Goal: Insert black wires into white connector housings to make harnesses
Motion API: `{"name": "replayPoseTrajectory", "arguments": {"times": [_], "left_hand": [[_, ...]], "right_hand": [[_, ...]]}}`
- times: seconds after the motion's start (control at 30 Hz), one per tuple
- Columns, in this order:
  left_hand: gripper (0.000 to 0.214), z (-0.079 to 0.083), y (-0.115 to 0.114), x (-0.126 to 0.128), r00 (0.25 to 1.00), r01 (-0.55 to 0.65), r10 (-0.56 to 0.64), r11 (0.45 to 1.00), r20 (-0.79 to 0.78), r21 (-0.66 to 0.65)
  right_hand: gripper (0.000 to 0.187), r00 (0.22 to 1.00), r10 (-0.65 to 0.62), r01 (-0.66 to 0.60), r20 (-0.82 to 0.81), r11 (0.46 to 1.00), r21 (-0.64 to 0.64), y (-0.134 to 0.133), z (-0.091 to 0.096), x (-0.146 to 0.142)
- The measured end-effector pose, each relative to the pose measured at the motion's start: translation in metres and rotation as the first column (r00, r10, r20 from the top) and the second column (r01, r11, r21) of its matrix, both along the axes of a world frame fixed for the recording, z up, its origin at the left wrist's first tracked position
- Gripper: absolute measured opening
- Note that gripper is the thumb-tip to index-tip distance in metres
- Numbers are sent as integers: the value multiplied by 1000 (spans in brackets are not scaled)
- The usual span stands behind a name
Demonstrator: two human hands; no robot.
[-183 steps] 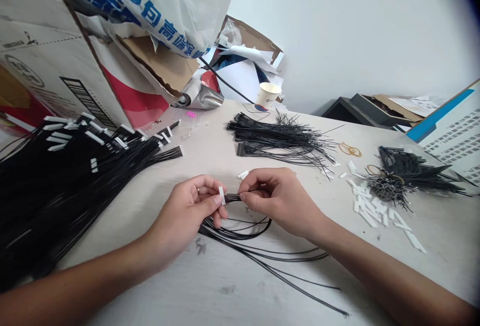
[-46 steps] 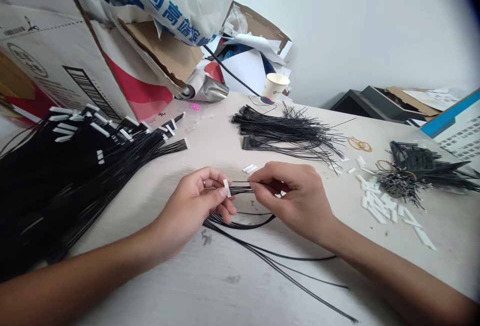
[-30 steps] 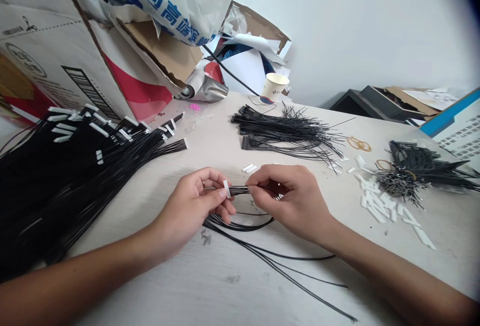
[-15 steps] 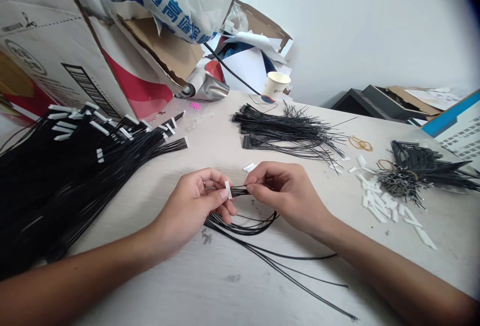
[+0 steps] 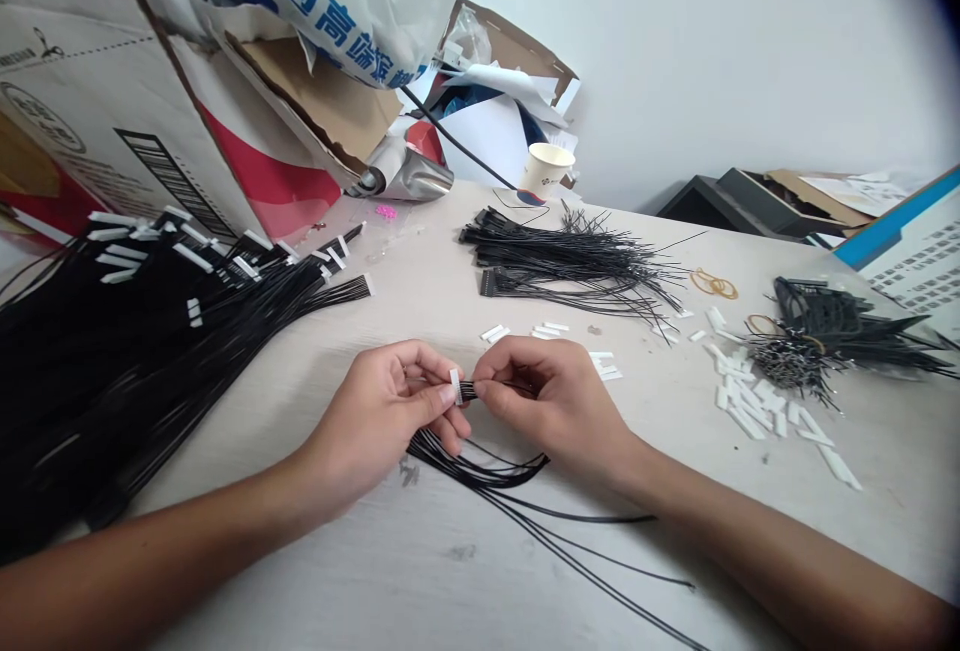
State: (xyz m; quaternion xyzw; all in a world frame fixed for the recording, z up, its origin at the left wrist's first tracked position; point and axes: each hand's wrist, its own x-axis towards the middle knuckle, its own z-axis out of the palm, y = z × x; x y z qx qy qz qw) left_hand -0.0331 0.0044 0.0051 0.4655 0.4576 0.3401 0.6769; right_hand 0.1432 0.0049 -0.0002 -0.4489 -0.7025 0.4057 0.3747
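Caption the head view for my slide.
Left hand holds a white plastic connector, right hand pinches its thin black wires.

The scene was evenly bright under soft, diffuse light, and the pale wall (image 5: 712,61) looked almost washed out. Shadows stayed faint beneath the left hand (image 5: 375,411) and the right hand (image 5: 555,401) on the counter (image 5: 420,571). The crumpled foil packet (image 5: 409,176) gave off a small glare. The wide lens bowed the far counter edge and darkened the far right corner, while the black wire bundle (image 5: 112,381) at left turned murky.
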Motion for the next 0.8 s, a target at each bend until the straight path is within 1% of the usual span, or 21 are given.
{"name": "replayPoseTrajectory", "arguments": {"times": [0.07, 0.1, 0.13, 0.2, 0.23, 0.27, 0.3, 0.37, 0.43, 0.47, 0.53, 0.7, 0.8], "left_hand": [[6, 0, 0, 0, 1000, -5, 5, 1000, 16, -8], [5, -1, 0, -1, 999, -13, 13, 1000, 30, -17], [4, -1, 0, -1, 998, -26, 28, 999, 49, -30], [4, -2, 1, -1, 993, -63, 69, 996, 96, -64], [5, -2, 1, -2, 989, -79, 89, 993, 119, -83], [5, -3, 1, -2, 985, -93, 106, 990, 138, -102], [6, -3, 1, -2, 981, -104, 121, 988, 150, -115], [6, -4, 1, -2, 978, -118, 137, 985, 157, -128], [5, -4, 1, -2, 977, -126, 146, 984, 157, -130], [5, -4, 0, -2, 976, -126, 146, 983, 159, -130], [5, -4, 0, -2, 976, -122, 144, 983, 165, -136], [7, -2, 1, -2, 977, -114, 139, 982, 162, -153], [6, -2, 1, -2, 977, -112, 137, 982, 165, -152]], "right_hand": [[11, 998, 3, -6, 62, 999, 49, 1, 2, 2], [11, 993, -17, 3, 113, 993, 122, 1, 5, 3], [11, 984, -59, 20, 167, 974, 226, 0, 8, 4], [12, 954, -162, 35, 251, 894, 446, -7, 16, 5], [12, 941, -185, 15, 285, 861, 508, -11, 21, 4], [13, 930, -173, -23, 326, 854, 520, -17, 24, 4], [15, 918, -123, -80, 378, 874, 479, -22, 26, 3], [17, 870, 31, -204, 491, 931, 303, -30, 27, 0], [18, 805, 141, -270, 576, 952, 144, -35, 22, -4], [18, 777, 167, -281, 607, 955, 98, -35, 19, -5], [17, 750, 174, -279, 639, 958, 67, -35, 11, -7], [14, 757, 152, -245, 635, 968, 61, -35, -1, -12], [12, 745, 117, -241, 657, 965, 101, -36, -5, -15]]}}
